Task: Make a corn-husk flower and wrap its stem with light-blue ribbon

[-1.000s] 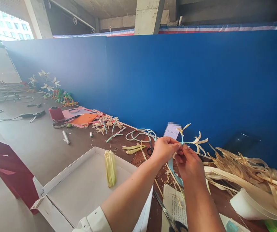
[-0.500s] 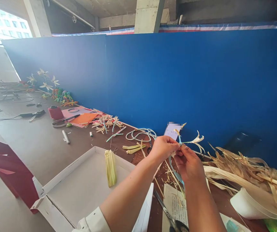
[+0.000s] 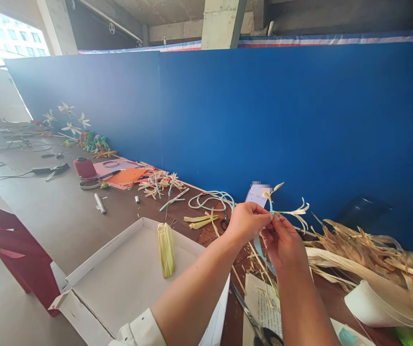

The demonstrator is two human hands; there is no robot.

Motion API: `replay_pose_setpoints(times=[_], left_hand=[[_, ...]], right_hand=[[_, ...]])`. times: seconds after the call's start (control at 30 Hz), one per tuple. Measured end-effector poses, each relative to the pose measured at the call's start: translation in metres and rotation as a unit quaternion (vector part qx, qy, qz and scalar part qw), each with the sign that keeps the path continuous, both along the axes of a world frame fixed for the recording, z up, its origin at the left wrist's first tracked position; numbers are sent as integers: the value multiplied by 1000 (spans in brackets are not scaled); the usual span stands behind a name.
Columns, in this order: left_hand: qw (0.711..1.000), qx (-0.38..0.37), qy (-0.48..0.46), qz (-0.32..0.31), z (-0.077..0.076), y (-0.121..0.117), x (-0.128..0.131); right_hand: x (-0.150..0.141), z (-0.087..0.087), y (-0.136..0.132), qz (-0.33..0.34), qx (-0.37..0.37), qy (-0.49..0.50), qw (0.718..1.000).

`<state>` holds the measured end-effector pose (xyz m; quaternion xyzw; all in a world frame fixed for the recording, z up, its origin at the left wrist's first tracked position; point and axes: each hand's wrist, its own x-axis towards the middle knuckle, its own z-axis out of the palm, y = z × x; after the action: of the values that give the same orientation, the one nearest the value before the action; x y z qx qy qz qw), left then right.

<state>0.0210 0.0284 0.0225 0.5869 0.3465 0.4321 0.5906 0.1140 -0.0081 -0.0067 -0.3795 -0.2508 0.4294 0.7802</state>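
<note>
My left hand [image 3: 247,222] and my right hand [image 3: 286,242] meet at the fingertips, both closed in a pinch on a corn-husk flower stem [image 3: 271,207] wrapped in light blue. Above them a pale yellow bud [image 3: 278,186] stands up. A cream husk flower [image 3: 300,211] juts out to the right on a thin green stalk. Below the fingers hangs a strip of light blue tape [image 3: 258,247]; its upper end is hidden by my hands. A phone [image 3: 256,194] showing a timer leans behind them.
A white box lid [image 3: 116,283] holding a yellow-green husk bundle [image 3: 166,250] lies at left. Scissors [image 3: 245,307] rest on a printed page [image 3: 264,298]. Dry husks [image 3: 365,245] and a white bowl [image 3: 379,302] stand at right. A blue partition [image 3: 264,120] borders the table.
The bud has turned slightly and shows more fully above my fingers. The cream flower has dipped and shifted a little right. Both hands keep their pinch at nearly the same spot.
</note>
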Motion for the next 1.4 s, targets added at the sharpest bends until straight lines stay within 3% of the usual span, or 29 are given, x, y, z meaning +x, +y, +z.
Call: replay_pose_setpoints(times=[0.17,0.4,0.9,1.4], left_hand=[[999,-31,-18,-4,-5,3,4],[1000,-18,-15,6,-4,2,5],[993,52,90,47,-5,10,-3],[986,97,123,54,-11,14,-2]], right_hand=[[0,0,1,10,10,10,1000],[2,-1,1,6,12,12,1000],[0,1,0,-7,-17,-18,1000],[0,1,0,-1,-8,-27,1000]])
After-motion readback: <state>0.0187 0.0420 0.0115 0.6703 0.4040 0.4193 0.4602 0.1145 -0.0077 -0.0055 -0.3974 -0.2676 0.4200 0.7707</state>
